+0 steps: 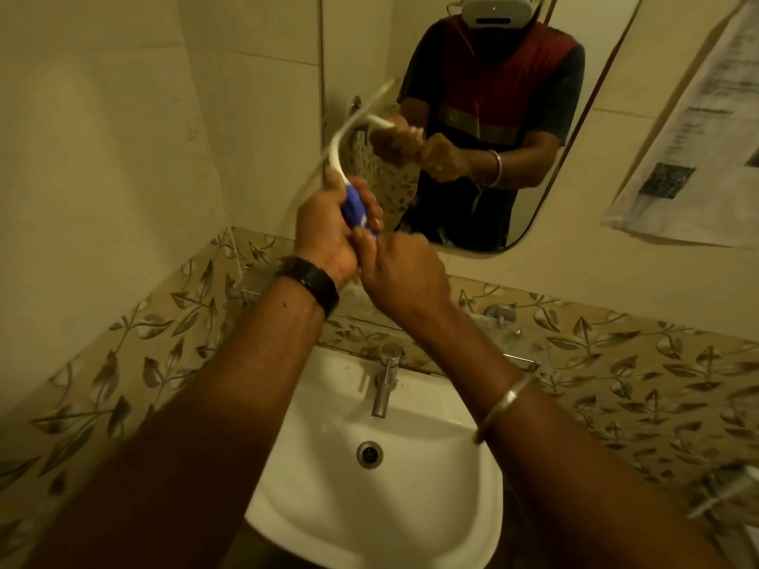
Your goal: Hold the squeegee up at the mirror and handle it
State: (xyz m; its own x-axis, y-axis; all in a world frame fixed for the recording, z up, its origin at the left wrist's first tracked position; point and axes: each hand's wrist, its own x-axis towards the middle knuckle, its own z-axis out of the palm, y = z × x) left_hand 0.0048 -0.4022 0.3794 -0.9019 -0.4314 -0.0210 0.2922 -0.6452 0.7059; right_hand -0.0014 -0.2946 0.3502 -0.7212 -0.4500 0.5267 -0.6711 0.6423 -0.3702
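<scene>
White ceramic basin (431, 498) dry, steel tap (386, 379) off. Left hand (328, 232) grips blue-handled white curved brush (357, 207); right hand (402, 269) pinches its base. Scrubbing not begun.

One sink (431, 507), one tap (386, 379), one mirror (595, 96)

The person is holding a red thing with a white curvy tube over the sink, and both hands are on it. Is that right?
Not quite. The thing is blue, not red, as the head view shows. The rest holds: a white curved tube comes out of its top, the left hand grips it, the right hand has its fingers at the lower end, and the sink is below.
</scene>
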